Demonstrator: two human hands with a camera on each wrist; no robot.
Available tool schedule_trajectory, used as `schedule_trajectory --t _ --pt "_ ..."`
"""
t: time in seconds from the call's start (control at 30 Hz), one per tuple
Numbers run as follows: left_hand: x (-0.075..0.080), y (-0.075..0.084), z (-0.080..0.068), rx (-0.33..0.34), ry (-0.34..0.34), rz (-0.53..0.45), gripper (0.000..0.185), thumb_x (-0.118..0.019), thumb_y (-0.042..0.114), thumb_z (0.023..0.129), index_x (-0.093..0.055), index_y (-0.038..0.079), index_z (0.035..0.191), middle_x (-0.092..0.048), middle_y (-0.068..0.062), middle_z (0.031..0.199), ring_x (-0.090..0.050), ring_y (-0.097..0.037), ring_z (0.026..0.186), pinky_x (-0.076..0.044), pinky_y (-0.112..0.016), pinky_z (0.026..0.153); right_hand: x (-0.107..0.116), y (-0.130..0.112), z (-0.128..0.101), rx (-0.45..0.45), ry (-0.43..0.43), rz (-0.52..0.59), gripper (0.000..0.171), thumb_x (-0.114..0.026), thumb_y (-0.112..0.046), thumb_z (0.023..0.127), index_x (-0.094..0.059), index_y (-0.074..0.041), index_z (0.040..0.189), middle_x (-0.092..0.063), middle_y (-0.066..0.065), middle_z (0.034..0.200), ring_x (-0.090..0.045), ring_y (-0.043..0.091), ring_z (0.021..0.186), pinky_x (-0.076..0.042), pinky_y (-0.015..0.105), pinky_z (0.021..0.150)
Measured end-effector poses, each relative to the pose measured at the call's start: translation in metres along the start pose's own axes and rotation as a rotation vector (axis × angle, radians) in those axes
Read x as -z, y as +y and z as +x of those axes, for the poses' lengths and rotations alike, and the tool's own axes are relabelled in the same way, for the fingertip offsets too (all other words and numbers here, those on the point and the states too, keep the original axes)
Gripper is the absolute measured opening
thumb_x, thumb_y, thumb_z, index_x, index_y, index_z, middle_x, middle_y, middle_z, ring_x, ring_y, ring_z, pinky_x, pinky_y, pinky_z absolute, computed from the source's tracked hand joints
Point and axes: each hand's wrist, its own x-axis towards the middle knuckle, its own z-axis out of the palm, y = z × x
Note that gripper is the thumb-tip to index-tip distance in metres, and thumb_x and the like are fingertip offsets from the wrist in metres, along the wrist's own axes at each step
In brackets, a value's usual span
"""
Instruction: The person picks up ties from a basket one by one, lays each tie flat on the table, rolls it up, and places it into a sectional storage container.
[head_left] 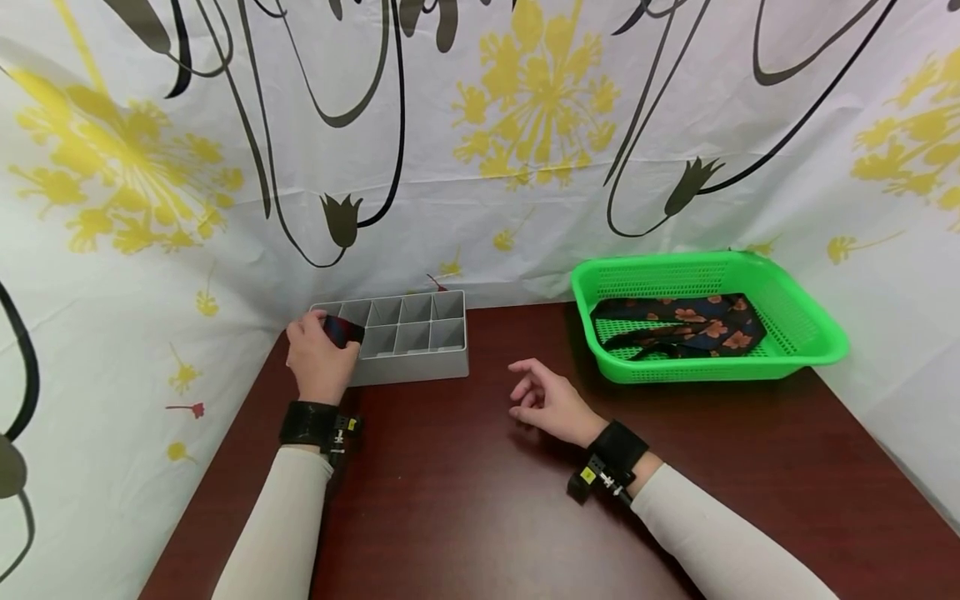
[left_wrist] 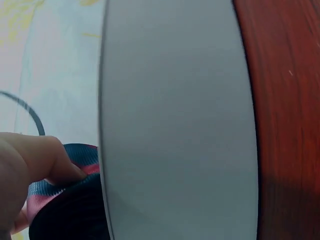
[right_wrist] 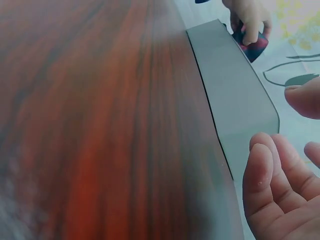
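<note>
At the left end of the grey compartment box, my left hand grips a rolled necktie, dark blue with red stripes. The bundle sits at the rim of the front-left compartment, partly behind the box wall in the left wrist view, where fingertips press on the striped cloth. My right hand hovers over the table between the box and the green basket. Its fingers are loosely bent and hold nothing. In the right wrist view its thumb and fingers stand apart beside the box's end.
Inside the basket, at the back right, lies a folded dark necktie with orange flowers. The box has two rows of compartments, and the visible ones to the right hold nothing. A patterned white cloth hangs behind the dark red-brown table.
</note>
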Motion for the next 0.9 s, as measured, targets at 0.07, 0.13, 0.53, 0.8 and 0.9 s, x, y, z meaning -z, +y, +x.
schedule_trajectory --t 0.07,0.13,0.53,0.8,0.9 --pt "-0.0005 0.0004 -0.0008 -0.011 -0.003 0.029 0.062 -0.078 0.017 0.087 -0.051 0.003 0.141 -0.049 -0.033 0.135 -0.058 -0.059 0.112 -0.042 -0.075 0.097 -0.0003 0.0002 -0.0001 0.003 -0.006 -0.003 0.061 -0.08 -0.001 0.09 -0.051 -0.009 0.144 -0.07 0.013 0.105 -0.07 0.016 0.082 -0.059 0.025 0.076" --pt "-0.0003 -0.0004 -0.0009 -0.004 -0.02 0.034 0.062 -0.078 0.018 0.088 -0.051 0.003 0.141 -0.049 -0.034 0.134 -0.058 -0.06 0.112 -0.042 -0.074 0.097 -0.0007 0.0007 -0.0003 0.006 -0.012 -0.007 0.061 -0.08 -0.001 0.09 -0.051 -0.008 0.144 -0.07 0.014 0.106 -0.07 0.016 0.083 -0.059 0.025 0.076" --pt "0.0019 -0.0044 0.0023 0.08 -0.089 0.017 0.066 -0.076 0.027 0.09 -0.048 0.005 0.146 -0.057 -0.031 0.131 -0.057 -0.051 0.116 -0.044 -0.068 0.104 -0.0039 0.002 0.001 0.001 -0.064 -0.039 0.059 -0.08 -0.003 0.091 -0.053 -0.004 0.143 -0.07 0.014 0.106 -0.071 0.016 0.083 -0.058 0.025 0.077" --pt "-0.0004 -0.0055 0.0046 -0.007 -0.107 0.132 0.066 -0.078 0.024 0.089 -0.049 0.002 0.145 -0.069 -0.03 0.123 -0.065 -0.047 0.109 -0.049 -0.067 0.089 -0.0052 0.0032 0.0008 -0.005 -0.1 -0.042 0.056 -0.079 -0.003 0.091 -0.054 -0.004 0.142 -0.069 0.013 0.106 -0.071 0.015 0.083 -0.058 0.026 0.077" --pt "0.0003 -0.0032 0.0047 -0.03 -0.121 0.157 0.066 -0.077 0.023 0.089 -0.049 0.002 0.145 -0.07 -0.032 0.118 -0.066 -0.049 0.103 -0.051 -0.066 0.084 -0.005 0.0036 0.0003 -0.004 -0.109 -0.046 0.055 -0.079 -0.002 0.091 -0.055 -0.004 0.141 -0.069 0.012 0.106 -0.071 0.014 0.082 -0.059 0.026 0.076"
